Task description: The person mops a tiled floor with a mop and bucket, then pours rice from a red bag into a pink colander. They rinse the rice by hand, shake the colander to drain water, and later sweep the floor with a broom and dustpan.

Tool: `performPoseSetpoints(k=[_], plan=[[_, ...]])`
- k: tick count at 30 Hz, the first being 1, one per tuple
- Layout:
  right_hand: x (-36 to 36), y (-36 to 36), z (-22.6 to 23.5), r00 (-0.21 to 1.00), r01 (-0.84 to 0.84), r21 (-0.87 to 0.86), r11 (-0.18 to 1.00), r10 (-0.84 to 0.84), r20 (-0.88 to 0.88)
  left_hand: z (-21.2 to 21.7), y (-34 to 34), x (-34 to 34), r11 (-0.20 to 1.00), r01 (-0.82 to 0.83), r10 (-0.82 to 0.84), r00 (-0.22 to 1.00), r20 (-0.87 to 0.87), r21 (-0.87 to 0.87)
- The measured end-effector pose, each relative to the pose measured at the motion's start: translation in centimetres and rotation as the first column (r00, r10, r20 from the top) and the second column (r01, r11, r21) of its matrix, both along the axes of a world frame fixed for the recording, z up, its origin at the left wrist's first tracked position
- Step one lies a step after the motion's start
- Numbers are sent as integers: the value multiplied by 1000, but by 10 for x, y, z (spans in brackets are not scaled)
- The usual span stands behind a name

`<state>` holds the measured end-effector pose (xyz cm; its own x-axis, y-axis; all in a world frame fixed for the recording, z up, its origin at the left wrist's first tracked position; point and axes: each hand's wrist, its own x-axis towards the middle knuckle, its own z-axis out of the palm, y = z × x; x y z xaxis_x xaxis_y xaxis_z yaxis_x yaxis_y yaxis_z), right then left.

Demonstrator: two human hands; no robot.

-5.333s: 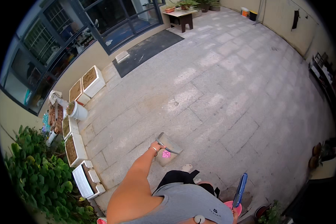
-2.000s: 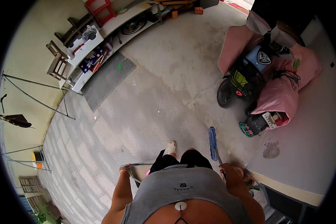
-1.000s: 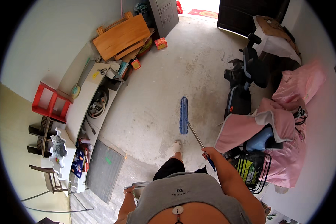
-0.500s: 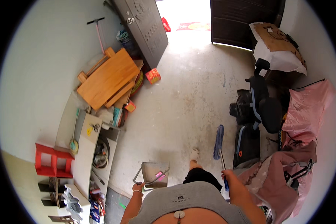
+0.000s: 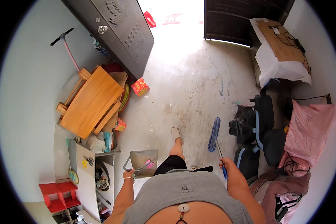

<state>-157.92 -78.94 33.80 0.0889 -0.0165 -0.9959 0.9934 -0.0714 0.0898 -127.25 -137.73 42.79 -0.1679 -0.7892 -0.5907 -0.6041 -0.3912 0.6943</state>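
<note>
Left hand (image 5: 128, 174) grips the dustpan (image 5: 142, 162) handle — right hand (image 5: 225, 163) closed on the broom (image 5: 215, 135), its head near the floor (image 5: 190, 89).

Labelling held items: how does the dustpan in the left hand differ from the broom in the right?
The dustpan is a broad, grey metal tray; the broom is long and thin with a blue head. The dustpan hangs from a loop handle gripped by the left hand; the broom is held by its stick in the right hand. The dustpan holds a small pink scrap; the broom carries nothing visible. Both are carried just above the concrete floor, one per hand.
</note>
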Motion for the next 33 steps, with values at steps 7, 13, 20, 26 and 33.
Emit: performPoseSetpoints(k=[7, 13, 20, 26, 33], plan=[[-136, -83, 79, 981, -187, 72, 980, 191, -44, -23, -108, -235, 997, 66, -70, 983, 167, 34], [-249, -119, 51, 978, -199, 66, 978, 194, 78, 8, -169, -456, 939, 338, -343, 923, 176, 59], [-466, -215, -12, 987, -47, 185, 982, 18, 157, 10, -223, -683, 930, 368, -363, 920, 146, -8], [-737, -358, -3, 983, 80, 32, 996, -74, -168, 10, -256, -779, 970, 227, -230, 973, 23, 88], [-968, -540, 17, 986, -5, -299, 954, -46, -163, 22, -257, -854, 922, 385, -372, 911, 179, -44]])
